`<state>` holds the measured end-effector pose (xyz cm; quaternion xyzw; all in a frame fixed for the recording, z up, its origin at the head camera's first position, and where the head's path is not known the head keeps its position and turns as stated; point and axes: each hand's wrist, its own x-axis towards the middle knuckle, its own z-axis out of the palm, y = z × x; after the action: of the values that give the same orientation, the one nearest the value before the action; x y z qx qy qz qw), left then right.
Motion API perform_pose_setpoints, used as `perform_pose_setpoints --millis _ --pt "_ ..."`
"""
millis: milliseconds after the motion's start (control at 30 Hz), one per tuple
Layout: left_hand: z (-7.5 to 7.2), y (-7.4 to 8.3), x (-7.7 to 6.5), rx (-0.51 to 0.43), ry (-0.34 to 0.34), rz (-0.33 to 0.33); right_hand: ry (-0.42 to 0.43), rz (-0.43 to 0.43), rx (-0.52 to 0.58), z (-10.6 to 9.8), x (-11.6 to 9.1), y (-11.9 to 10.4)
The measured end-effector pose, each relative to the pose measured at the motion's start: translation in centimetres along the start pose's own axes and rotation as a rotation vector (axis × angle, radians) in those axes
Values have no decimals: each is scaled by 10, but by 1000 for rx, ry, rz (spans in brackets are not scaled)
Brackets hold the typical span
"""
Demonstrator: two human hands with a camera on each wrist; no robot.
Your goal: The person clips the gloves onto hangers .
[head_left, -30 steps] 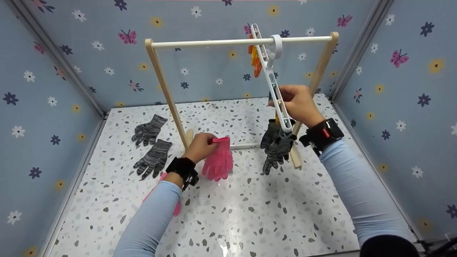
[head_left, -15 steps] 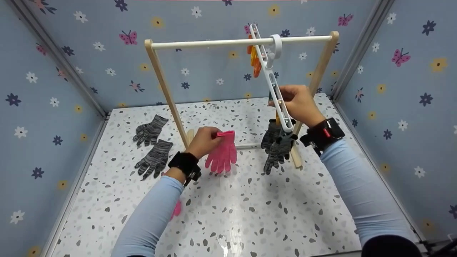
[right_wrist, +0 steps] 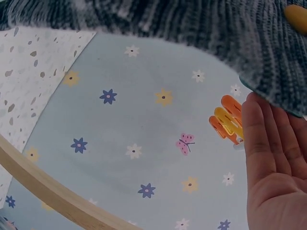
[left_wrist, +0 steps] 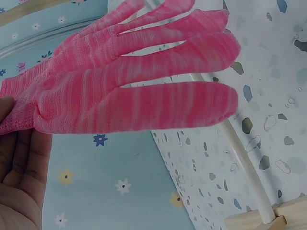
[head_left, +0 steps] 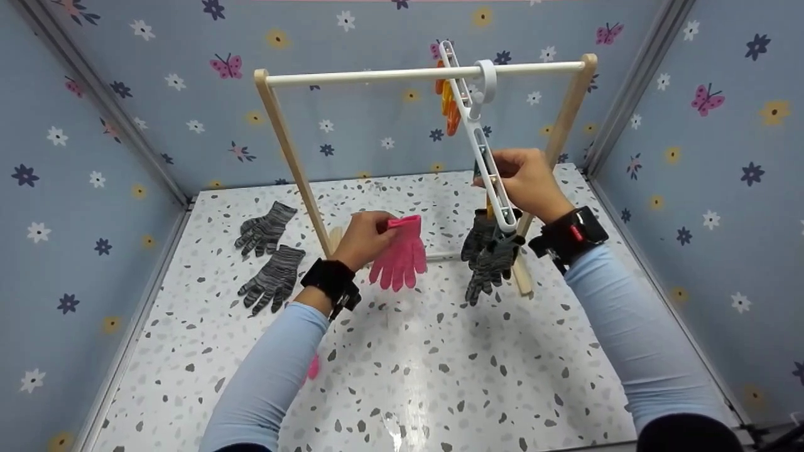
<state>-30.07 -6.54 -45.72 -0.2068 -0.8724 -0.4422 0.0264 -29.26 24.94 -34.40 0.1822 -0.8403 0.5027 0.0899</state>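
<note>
My left hand point(head_left: 366, 240) pinches a pink knit glove point(head_left: 400, 254) by its cuff, fingers dangling above the tabletop. In the left wrist view the pink glove point(left_wrist: 139, 91) spreads sideways from the hand. My right hand point(head_left: 526, 181) is at the near half of a white clip hanger point(head_left: 470, 129), pinching a dark green clip point(head_left: 478, 168) mostly hidden behind the bar. Grey knit gloves point(head_left: 488, 263) hang from the near end of the hanger, one on a yellow clip point(head_left: 488, 204). A grey glove point(right_wrist: 192, 28) fills the top of the right wrist view.
The hanger hooks over the white rod point(head_left: 377, 76) of a wooden-legged rack point(head_left: 292, 163). Orange and yellow clips point(head_left: 450, 103) hang at its far end. Two grey gloves point(head_left: 273, 279) lie at left on the speckled table point(head_left: 377, 389). Another pink glove point(head_left: 313, 366) shows past the left sleeve.
My left hand has lifted the pink glove and carried it rightward and away from me, toward the hanger. The right hand has stayed in place at the clip.
</note>
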Motion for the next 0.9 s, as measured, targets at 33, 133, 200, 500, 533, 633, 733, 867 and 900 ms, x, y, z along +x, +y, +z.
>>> perform_pose_setpoints --millis 33,133,200,500,533,633,733,867,900 --pt "0 1 0 -3 5 8 -1 1 -1 0 0 1" --pt "0 3 1 -16 21 32 -5 7 -2 0 0 2" --pt "0 5 2 -24 32 44 -8 10 -6 -1 0 3" --pt "0 12 8 -51 71 60 -3 7 -15 -1 1 -1" --pt "0 13 8 -54 72 60 -2 8 -15 -1 1 -2" --pt "-1 16 9 -57 70 61 0 8 -15 -1 1 -2" --pt "0 19 11 -58 64 63 4 8 -21 -1 0 -2" --pt "0 22 12 -66 57 60 5 13 -26 -2 -1 -2" --pt "0 22 12 -69 57 61 3 14 -25 -1 -1 -2"
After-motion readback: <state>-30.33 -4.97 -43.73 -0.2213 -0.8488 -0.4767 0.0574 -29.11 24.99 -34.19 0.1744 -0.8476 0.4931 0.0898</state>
